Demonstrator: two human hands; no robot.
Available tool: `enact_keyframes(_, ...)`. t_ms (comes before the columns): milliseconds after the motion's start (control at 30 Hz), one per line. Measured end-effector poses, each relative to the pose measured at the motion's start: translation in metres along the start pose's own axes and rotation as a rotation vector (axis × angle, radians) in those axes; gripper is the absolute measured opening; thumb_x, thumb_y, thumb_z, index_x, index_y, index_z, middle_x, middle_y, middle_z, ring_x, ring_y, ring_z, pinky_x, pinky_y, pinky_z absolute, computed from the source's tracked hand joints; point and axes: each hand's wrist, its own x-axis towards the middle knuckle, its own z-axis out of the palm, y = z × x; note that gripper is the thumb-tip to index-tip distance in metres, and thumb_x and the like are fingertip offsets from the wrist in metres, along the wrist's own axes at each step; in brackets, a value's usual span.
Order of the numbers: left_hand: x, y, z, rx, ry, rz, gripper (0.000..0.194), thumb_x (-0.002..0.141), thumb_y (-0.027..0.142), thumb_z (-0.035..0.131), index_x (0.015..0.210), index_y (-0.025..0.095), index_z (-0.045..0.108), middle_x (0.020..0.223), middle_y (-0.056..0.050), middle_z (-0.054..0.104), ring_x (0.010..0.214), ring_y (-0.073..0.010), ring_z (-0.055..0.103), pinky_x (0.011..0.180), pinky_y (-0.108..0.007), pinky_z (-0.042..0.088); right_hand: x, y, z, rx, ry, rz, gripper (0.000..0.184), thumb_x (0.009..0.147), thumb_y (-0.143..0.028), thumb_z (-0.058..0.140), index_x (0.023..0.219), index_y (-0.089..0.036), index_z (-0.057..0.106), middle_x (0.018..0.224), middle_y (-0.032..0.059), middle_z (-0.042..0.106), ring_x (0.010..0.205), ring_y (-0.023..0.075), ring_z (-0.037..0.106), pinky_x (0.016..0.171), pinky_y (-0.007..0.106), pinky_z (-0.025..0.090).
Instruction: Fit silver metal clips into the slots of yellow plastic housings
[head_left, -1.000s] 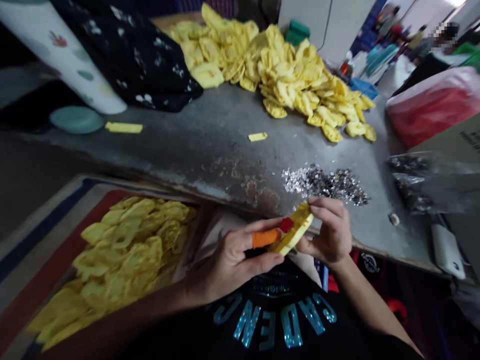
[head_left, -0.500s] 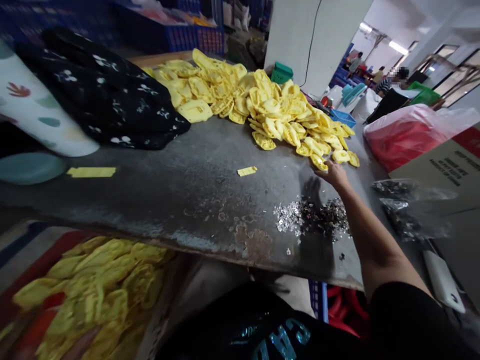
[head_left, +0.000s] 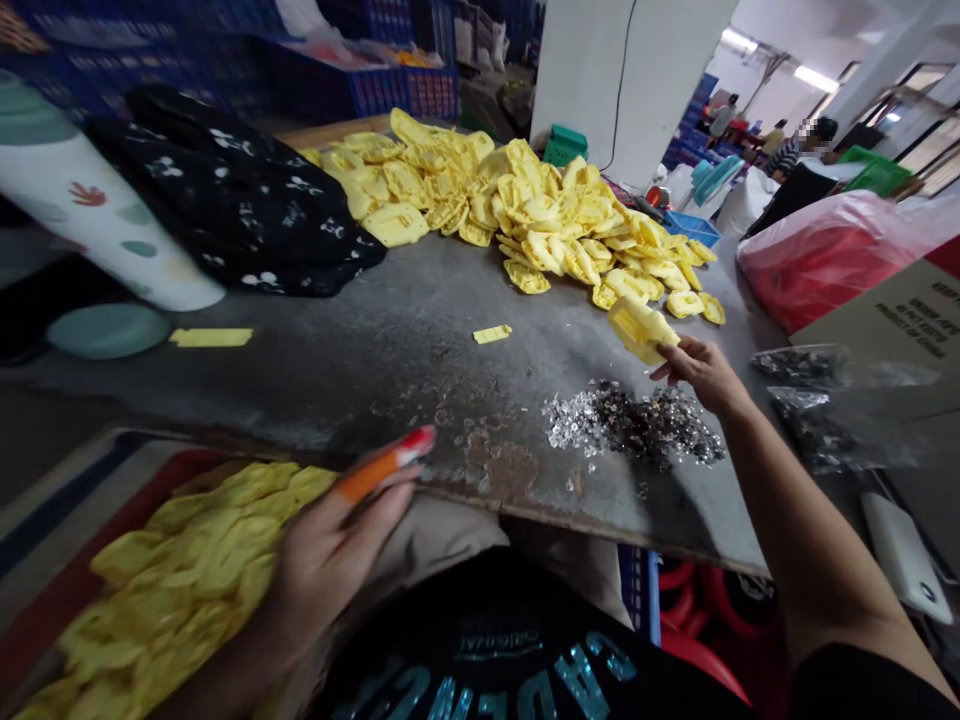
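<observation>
My right hand point(head_left: 701, 370) pinches the edge of a yellow molded plastic piece point(head_left: 641, 328), raised over the grey table point(head_left: 360, 360). Just beyond it lies a heap of similar yellow pieces point(head_left: 551, 210). Below that hand is a scatter of small shiny metal clips or fittings point(head_left: 630, 422), too small to name surely. My left hand point(head_left: 341, 540), slightly blurred, is empty near the table's front edge, its fingers stretched out. An orange cover with a red tip is on one of its fingers. Beside it, more yellow pieces point(head_left: 187, 570) fill a container at lower left.
At left are a patterned black cloth bag point(head_left: 255, 200), a white bottle point(head_left: 112, 210) and a teal lid point(head_left: 109, 332). Two flat yellow strips lie on the table, one being a short strip point(head_left: 492, 334). Bags of metal parts point(head_left: 806, 400) and a white device point(head_left: 904, 555) sit at right.
The yellow piece once held in both hands has left them. My right hand reached the heap and now brings another piece back nearer. My left hand went to the lower-left container and has risen from it empty.
</observation>
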Motion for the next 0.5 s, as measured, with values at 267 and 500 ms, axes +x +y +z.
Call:
enact_keyframes(267, 0.044, 0.011, 0.127, -0.619, -0.529, -0.124, 0.064, 0.092, 0.040, 0.095, 0.154, 0.035, 0.077, 0.166, -0.009, 0.072, 0.149, -0.0283, 0.070, 0.116, -0.037, 0.063, -0.168, -0.040, 0.136, 0.680, -0.262, 0.260, 0.061, 0.088, -0.081, 0.085, 0.096, -0.023, 0.071, 0.057, 0.0002, 0.073, 0.041, 0.0133, 0.060, 0.042, 0.022, 0.047)
enact_keyframes(500, 0.009, 0.010, 0.118, -0.637, -0.644, -0.135, 0.066, 0.098, 0.042, 0.090, 0.160, 0.034, 0.072, 0.168, -0.007, 0.071, 0.146, -0.0328, 0.074, 0.099, -0.034, 0.071, -0.220, -0.025, 0.212, 1.051, -0.267, 0.361, 0.072, 0.082, -0.087, 0.085, 0.105, -0.021, 0.068, 0.065, 0.0018, 0.079, 0.044, 0.0128, 0.060, 0.048, 0.023, 0.052)
